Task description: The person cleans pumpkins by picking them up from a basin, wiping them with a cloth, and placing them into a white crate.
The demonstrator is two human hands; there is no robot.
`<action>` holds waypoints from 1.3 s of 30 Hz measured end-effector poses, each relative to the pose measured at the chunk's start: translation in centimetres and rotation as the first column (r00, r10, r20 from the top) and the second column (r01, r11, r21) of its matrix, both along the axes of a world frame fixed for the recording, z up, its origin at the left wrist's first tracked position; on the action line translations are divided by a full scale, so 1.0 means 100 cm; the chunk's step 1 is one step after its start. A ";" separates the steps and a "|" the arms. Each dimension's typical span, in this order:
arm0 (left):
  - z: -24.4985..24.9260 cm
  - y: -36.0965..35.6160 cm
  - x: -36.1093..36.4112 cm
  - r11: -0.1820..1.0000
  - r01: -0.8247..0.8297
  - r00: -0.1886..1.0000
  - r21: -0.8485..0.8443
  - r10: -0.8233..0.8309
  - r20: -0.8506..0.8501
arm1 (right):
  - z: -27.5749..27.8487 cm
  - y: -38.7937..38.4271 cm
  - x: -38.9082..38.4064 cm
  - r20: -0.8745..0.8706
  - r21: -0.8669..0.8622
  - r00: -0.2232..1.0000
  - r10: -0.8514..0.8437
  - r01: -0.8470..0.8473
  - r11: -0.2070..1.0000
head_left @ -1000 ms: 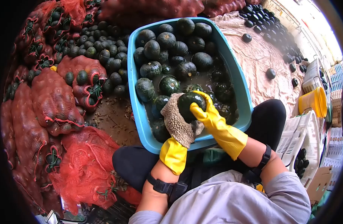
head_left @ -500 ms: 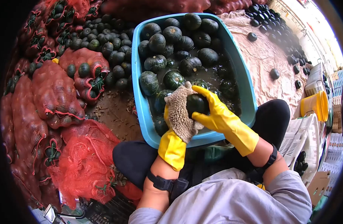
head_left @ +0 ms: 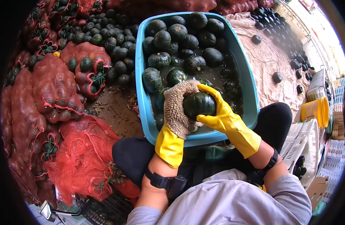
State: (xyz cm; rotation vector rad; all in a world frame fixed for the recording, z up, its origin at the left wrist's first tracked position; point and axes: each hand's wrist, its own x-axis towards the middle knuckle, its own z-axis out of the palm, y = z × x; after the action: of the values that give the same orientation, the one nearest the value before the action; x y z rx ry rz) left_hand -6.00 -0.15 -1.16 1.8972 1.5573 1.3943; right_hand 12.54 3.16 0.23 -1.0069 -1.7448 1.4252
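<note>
- The right hand [head_left: 216,115], in a yellow rubber glove, grips a dark green squash [head_left: 198,104] — thumb over the top, the other fingers curled under its right side, clamped on the rind.
- The left hand [head_left: 168,135], also gloved in yellow, is wrapped from the knuckles up in a shaggy tan cloth [head_left: 176,108]. The cloth presses against the squash's left side. The fingers are hidden beneath it, so I cannot tell how they are set.
- The squash sits between the two hands, lifted just above the murky water at the near end of a blue tub [head_left: 251,93], close to the near rim.
- More squashes float in the tub [head_left: 162,39], crowded towards its far end.
- A black strap [head_left: 159,180] circles each forearm below the glove cuffs.
- The person sits with a knee on either side of the tub's near end, in dark trousers and a grey top.
- To the left lie red mesh sacks [head_left: 54,90] packed with squashes, and beyond them a loose heap of squashes [head_left: 105,35] on the ground.
- To the right a tan sheet [head_left: 268,56] is spread out, with scattered squashes on it.
- Near the right knee stand a white plastic crate [head_left: 302,137] and, just beyond it, a yellow bucket [head_left: 316,110] — tipped on its side.
</note>
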 end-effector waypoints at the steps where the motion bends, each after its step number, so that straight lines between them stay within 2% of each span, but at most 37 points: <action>1: 0.000 0.002 0.002 0.999 0.010 0.998 -0.032 -0.008 0.056 | 0.005 0.003 -0.001 -0.072 0.039 0.997 0.021 -0.018 0.999; 3: -0.001 0.006 0.010 0.995 0.040 0.986 -0.089 -0.025 0.164 | -0.003 0.008 0.000 -0.181 -0.110 0.983 -0.033 0.013 0.994; 4: -0.002 0.008 0.015 0.992 0.058 0.975 -0.114 -0.032 0.219 | -0.002 0.006 -0.007 -0.290 -0.376 0.936 -0.198 0.079 0.923; 5: -0.005 0.009 0.023 0.988 0.061 0.961 -0.142 -0.020 0.276 | -0.016 0.006 -0.012 -0.317 -0.417 0.900 -0.300 0.153 0.896; 6: -0.005 0.005 0.029 0.987 0.060 0.954 -0.148 -0.013 0.299 | -0.003 0.007 -0.018 -0.185 -0.529 0.881 -0.436 0.285 0.799; 8: -0.007 -0.004 0.043 0.985 0.053 0.943 -0.167 0.006 0.332 | -0.008 0.010 -0.022 -0.007 -0.528 0.799 -0.601 0.508 0.681; 9: -0.010 -0.008 0.051 0.984 0.046 0.945 -0.173 0.013 0.326 | -0.034 0.008 -0.017 -0.060 -0.262 0.837 -0.543 0.512 0.818; 10: -0.011 -0.010 0.056 0.983 0.029 0.949 -0.179 0.029 0.315 | -0.039 0.006 -0.020 -0.096 0.031 0.861 -0.500 0.504 0.863; 12: -0.015 -0.012 0.061 0.982 -0.017 0.959 -0.186 0.069 0.275 | -0.048 0.004 -0.024 -0.194 -0.260 0.793 -0.578 0.526 0.810; 15: -0.021 -0.001 0.056 0.977 -0.151 0.982 -0.147 0.166 0.090 | -0.036 -0.010 -0.023 -0.146 0.113 0.877 -0.457 0.474 0.873; 17: -0.022 0.006 0.044 0.978 -0.185 0.980 -0.102 0.175 -0.100 | -0.027 -0.025 -0.032 -0.169 0.135 0.904 -0.393 0.417 0.899; 19: -0.019 0.007 0.024 0.986 -0.155 0.948 -0.064 0.130 -0.289 | -0.036 -0.026 -0.028 -0.129 0.263 0.926 -0.355 0.377 0.888; 21: -0.001 0.000 0.008 0.988 -0.124 0.903 -0.093 0.073 -0.424 | -0.033 -0.022 -0.027 -0.120 0.051 0.927 -0.355 0.363 0.930; 22: -0.007 0.000 0.007 0.985 -0.125 0.916 -0.120 0.069 -0.395 | -0.032 -0.021 -0.025 -0.114 -0.057 0.928 -0.355 0.351 0.935; 23: -0.013 0.001 0.007 0.981 -0.126 0.929 -0.146 0.065 -0.365 | -0.050 -0.020 -0.020 0.006 0.208 0.930 -0.368 0.359 0.910; 24: -0.015 0.001 0.008 0.977 -0.087 0.956 -0.195 0.027 -0.292 | -0.081 -0.019 -0.013 0.118 0.459 0.906 -0.406 0.312 0.832; 25: -0.019 0.002 0.012 0.970 -0.042 0.977 -0.238 -0.011 -0.215 | -0.064 -0.016 -0.018 -0.265 -0.261 0.910 -0.317 0.249 0.933; 26: -0.024 0.008 0.024 0.946 -0.101 0.992 -0.308 0.118 0.036 | -0.046 -0.012 -0.023 -0.434 -0.828 0.574 -0.695 0.049 0.558; 27: -0.028 0.006 0.027 0.940 -0.165 0.980 -0.299 0.189 0.054 | -0.037 -0.007 -0.025 -0.363 -0.761 0.698 -0.618 0.161 0.629; 29: -0.028 0.006 0.031 0.983 -0.163 0.984 -0.081 0.156 -0.088 | -0.027 -0.004 -0.025 -0.134 -0.564 0.870 -0.474 0.326 0.759; 30: -0.030 0.003 0.031 0.981 -0.191 0.961 -0.022 0.182 -0.210 | -0.012 0.005 -0.009 0.198 -0.180 0.952 -0.233 0.269 0.946; 31: -0.029 0.003 0.020 0.987 -0.119 0.959 0.109 0.143 -0.245 | -0.020 0.003 -0.003 0.166 0.064 0.965 -0.201 0.193 0.979; 33: 0.014 0.011 -0.008 0.984 0.145 0.951 0.106 -0.109 -0.289 | 0.014 -0.003 -0.004 0.225 0.253 0.974 -0.013 -0.046 0.966; 34: 0.006 0.011 -0.011 0.982 0.133 0.945 0.131 -0.087 -0.314 | 0.023 -0.003 0.000 0.263 0.262 0.963 0.064 -0.135 0.956; 35: -0.012 0.012 -0.013 0.980 0.122 0.939 0.157 -0.063 -0.339 | 0.017 -0.001 0.003 0.099 0.124 0.984 0.146 -0.158 0.980; 36: -0.028 0.013 -0.015 0.976 0.109 0.931 0.186 -0.035 -0.364 | 0.012 -0.003 -0.002 -0.144 -0.089 0.986 0.080 -0.094 0.992; 37: -0.032 0.012 -0.009 0.986 0.070 0.951 0.149 -0.021 -0.309 | 0.007 -0.006 -0.012 -0.359 -0.307 0.932 -0.040 -0.078 0.948; 38: -0.025 0.011 0.001 0.996 0.021 0.983 0.084 -0.006 -0.183 | 0.001 -0.004 -0.021 -0.243 -0.185 0.962 -0.126 0.082 0.979; 39: -0.018 0.010 0.011 1.000 -0.008 1.000 0.010 0.008 -0.029 | 0.000 0.001 -0.023 -0.129 -0.032 0.979 -0.161 0.158 0.987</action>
State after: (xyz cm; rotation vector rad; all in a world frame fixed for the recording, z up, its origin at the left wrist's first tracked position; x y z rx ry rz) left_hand -4.92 0.87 -2.98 1.9277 1.5758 1.3854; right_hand 10.27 3.25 0.27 -1.0165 -1.5228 1.3786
